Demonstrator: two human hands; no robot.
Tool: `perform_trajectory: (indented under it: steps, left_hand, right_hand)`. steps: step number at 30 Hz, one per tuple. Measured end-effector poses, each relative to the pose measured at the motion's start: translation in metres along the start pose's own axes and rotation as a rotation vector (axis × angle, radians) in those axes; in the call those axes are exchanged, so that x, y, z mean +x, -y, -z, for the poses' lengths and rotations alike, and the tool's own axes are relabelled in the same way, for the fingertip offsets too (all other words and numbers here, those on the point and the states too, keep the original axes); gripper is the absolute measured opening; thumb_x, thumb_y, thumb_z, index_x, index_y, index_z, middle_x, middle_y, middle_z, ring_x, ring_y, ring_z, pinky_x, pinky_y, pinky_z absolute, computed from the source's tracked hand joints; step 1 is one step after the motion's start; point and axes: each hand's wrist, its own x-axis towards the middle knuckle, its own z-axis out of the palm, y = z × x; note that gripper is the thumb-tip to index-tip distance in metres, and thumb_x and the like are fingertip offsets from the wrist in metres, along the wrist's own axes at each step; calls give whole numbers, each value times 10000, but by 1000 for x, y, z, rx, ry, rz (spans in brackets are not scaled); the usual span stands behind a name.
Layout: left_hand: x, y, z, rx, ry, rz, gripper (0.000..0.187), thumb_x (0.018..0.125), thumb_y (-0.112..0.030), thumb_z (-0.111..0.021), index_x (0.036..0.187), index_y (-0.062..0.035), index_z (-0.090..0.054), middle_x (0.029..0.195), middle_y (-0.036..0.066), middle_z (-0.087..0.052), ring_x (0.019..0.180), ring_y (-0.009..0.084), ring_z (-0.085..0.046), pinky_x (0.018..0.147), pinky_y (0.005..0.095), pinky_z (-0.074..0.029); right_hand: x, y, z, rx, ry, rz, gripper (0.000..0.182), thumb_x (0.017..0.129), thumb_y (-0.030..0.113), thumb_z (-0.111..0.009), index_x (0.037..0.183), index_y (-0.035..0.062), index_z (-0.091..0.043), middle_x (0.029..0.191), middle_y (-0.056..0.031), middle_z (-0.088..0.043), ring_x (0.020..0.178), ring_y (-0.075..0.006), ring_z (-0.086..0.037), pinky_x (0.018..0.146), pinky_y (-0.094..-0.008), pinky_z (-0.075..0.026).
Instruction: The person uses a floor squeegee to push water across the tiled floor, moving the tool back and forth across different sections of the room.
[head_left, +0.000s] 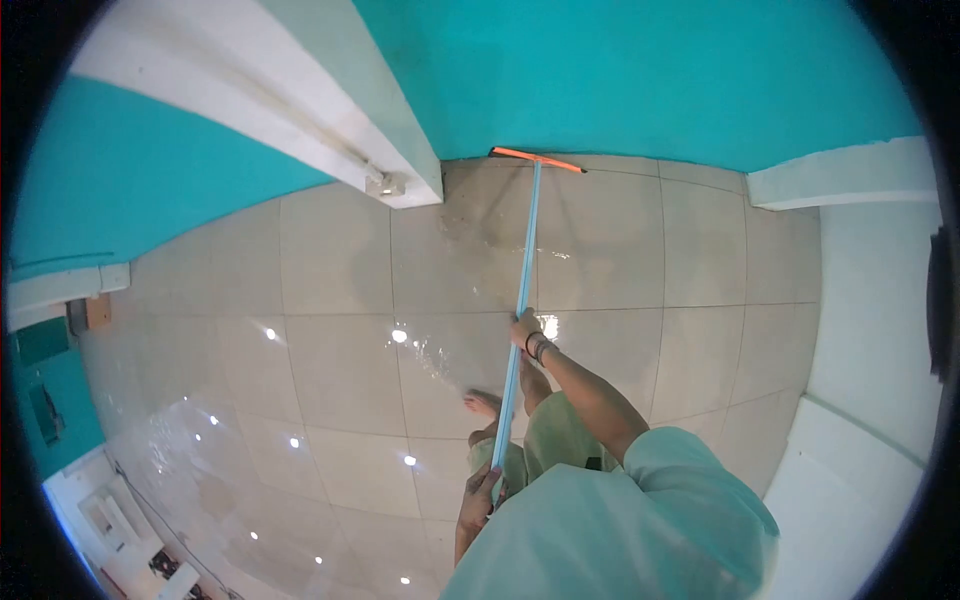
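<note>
A floor squeegee with a long light-blue handle [529, 235] stretches from my body out to the far wall. Its orange head [520, 154] rests on the tiles close to the foot of the teal wall. My right hand [523, 330], with dark bands at the wrist, is closed around the middle of the handle. Nearer my body, my left hand [479, 495] grips the upper part of the handle, its fingers partly hidden. Below the handle a bare foot [483, 403] shows on the floor.
Wet, shiny tiles [340, 370] reflect several lights. A white pillar [350, 110] with a small fitting juts out left of the squeegee head. The teal wall [640, 70] runs behind it. White panels [860, 320] stand at right; a white unit and cable [150, 510] lie at lower left.
</note>
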Motion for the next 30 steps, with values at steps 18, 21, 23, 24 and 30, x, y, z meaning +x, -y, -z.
perform_trajectory:
  steps: [18,21,23,24,30]
  left_hand:
    - [33,72,11,-270,221,-385,339,803,-138,-382,1133,-60,-374,577,11,-434,356,67,-366,292,177,-293]
    - [45,74,0,-423,275,-387,327,809,-150,-371,1125,-68,-372,539,18,-409,325,69,-346,282,177,-279]
    - [26,86,-5,-371,222,-335,325,809,-160,-377,1124,-79,-376,529,16,-406,313,70,-335,279,177,-276]
    - [20,90,-3,-315,165,-310,323,809,-170,-383,1122,-90,-380,518,13,-403,302,72,-324,276,177,-274]
    - [-36,151,49,-240,35,-229,340,796,-178,-427,1125,-97,-402,852,25,-467,727,34,-424,554,185,-397]
  right_hand:
    - [19,-14,-51,-195,35,300,411,752,267,-396,973,-77,-344,783,-239,-531,716,-321,-550,591,-390,-459]
    - [-8,20,-31,-397,-33,246,386,741,254,-415,964,-55,-354,692,-205,-545,625,-301,-562,550,-356,-468]
    - [-14,-5,-33,-424,80,215,382,730,241,-431,965,-52,-358,690,-201,-547,641,-299,-563,577,-346,-467]
    - [-17,-10,-38,-443,192,210,378,720,227,-446,965,-48,-361,687,-197,-549,657,-297,-563,604,-336,-466]
    - [-54,-112,-92,-666,-65,604,616,666,204,-473,1154,-58,-202,1146,-276,-277,1100,-362,-252,924,-387,-204]
